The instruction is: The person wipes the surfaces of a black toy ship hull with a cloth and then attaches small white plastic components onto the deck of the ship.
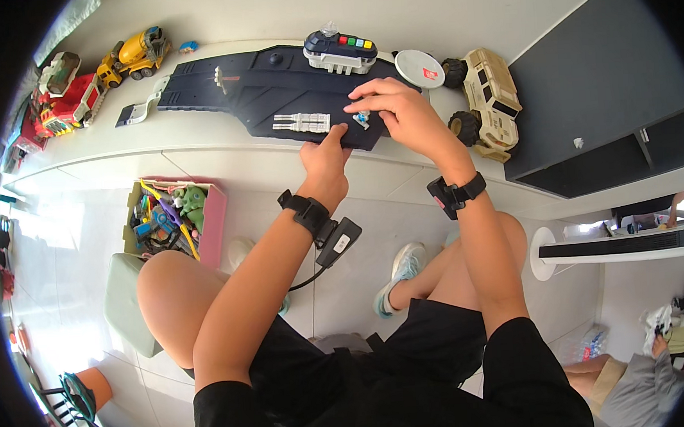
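"So, what do we log as the step in hand?"

"Fine handling, we judge, near the right end of the navy toy ship [259,81], upper middle of the frame. The small blue-and-white piece [361,119] shows against the deck there, under our right hand [405,114]. Resting or lifted, we cannot tell."

"Do we record a pinch?"

"No. We see the fingers spread around it; whether any fingertip touches it, we cannot tell."

"And our left hand [325,166]?"

"Thumb at the deck's near edge, just beside the pale ribbed part [305,122]. Its other fingers are mostly hidden, so we cannot tell whether they press from beneath."

"What does the next move call for?"

"In our judgement, a steady deck and a light fingertip touch. Risk noted: so small a piece could slip, and the ribbed part lies near enough to be knocked."
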The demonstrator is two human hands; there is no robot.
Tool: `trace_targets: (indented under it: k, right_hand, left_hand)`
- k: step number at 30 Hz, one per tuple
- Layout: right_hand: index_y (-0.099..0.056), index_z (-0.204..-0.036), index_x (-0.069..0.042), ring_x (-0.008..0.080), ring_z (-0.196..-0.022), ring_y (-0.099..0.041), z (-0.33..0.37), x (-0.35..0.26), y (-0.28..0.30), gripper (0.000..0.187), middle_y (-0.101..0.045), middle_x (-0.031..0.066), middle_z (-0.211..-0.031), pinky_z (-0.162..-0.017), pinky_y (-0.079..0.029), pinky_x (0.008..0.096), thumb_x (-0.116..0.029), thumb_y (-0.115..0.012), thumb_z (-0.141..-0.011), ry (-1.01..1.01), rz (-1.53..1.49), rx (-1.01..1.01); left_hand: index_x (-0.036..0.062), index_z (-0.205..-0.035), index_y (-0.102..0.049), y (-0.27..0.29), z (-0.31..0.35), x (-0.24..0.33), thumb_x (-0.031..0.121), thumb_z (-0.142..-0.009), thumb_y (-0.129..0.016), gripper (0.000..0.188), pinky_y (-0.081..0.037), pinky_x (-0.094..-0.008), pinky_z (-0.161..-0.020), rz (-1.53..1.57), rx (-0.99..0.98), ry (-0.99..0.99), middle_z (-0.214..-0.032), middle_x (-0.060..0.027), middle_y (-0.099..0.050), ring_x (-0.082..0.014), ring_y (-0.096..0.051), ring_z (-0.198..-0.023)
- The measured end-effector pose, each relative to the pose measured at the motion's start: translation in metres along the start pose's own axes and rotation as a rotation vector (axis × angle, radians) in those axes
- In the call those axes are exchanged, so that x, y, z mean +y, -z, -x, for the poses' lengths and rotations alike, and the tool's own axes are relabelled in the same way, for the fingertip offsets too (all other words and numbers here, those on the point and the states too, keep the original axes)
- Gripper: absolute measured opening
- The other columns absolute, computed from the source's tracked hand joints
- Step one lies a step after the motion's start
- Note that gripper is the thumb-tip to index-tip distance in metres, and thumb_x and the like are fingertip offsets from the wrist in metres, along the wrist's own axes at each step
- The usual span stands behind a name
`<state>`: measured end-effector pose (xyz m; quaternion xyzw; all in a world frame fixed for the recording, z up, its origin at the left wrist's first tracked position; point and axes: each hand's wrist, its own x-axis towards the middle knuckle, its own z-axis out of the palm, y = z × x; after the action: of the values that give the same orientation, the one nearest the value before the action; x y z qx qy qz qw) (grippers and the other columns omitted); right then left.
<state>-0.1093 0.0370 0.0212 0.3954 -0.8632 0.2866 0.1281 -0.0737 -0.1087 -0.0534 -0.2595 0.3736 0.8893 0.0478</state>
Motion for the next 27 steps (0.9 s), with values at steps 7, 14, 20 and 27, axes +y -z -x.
trace_targets:
  k: [7,14,20,27]
  right_hand:
    - [-0.068,-0.099,-0.004,0.0172,-0.079,-0.061,0.001,-0.004,-0.005,0.028,-0.063,0.0048,-0.101,-0.068,-0.051,0.0284,0.011,-0.064,-0.075,-0.171,-0.141,-0.101]
    - [-0.066,-0.091,-0.002,0.0149,-0.065,-0.058,-0.004,-0.002,-0.001,0.012,-0.062,0.0069,-0.076,-0.061,-0.048,0.0285,0.000,-0.068,-0.079,-0.223,-0.070,-0.161]
    - [-0.064,-0.078,-0.004,0.0345,-0.063,-0.062,-0.005,-0.010,-0.021,0.009,-0.065,0.0156,-0.068,-0.059,-0.050,0.0387,-0.006,-0.069,-0.071,-0.268,0.137,-0.001]
    - [-0.063,-0.073,-0.004,0.0327,-0.063,-0.064,0.003,-0.020,-0.036,0.008,-0.064,0.0154,-0.066,-0.058,-0.050,0.0364,-0.006,-0.069,-0.069,-0.492,0.243,0.250]
  left_hand:
    - [0.0016,-0.103,-0.051,-0.002,0.002,-0.001,0.005,-0.084,-0.067,0.025,-0.054,-0.0298,-0.082,-0.024,0.014,0.014,-0.102,-0.0075,-0.059,-0.0168,-0.062,-0.091]
    - [0.0034,-0.102,-0.052,-0.002,0.003,-0.001,0.005,-0.084,-0.069,0.025,-0.053,-0.0267,-0.074,-0.017,0.030,0.030,-0.101,-0.0060,-0.059,-0.0146,-0.061,-0.087]
    - [0.0051,-0.102,-0.053,-0.005,0.009,-0.007,0.007,-0.085,-0.068,0.023,-0.052,-0.0257,-0.075,-0.020,0.068,0.045,-0.098,-0.0040,-0.059,-0.0116,-0.060,-0.084]
    - [0.0047,-0.105,-0.050,-0.014,0.016,-0.016,0.011,-0.086,-0.068,0.028,-0.052,-0.0241,-0.079,0.085,0.044,0.080,-0.099,-0.0032,-0.057,-0.0098,-0.058,-0.085]
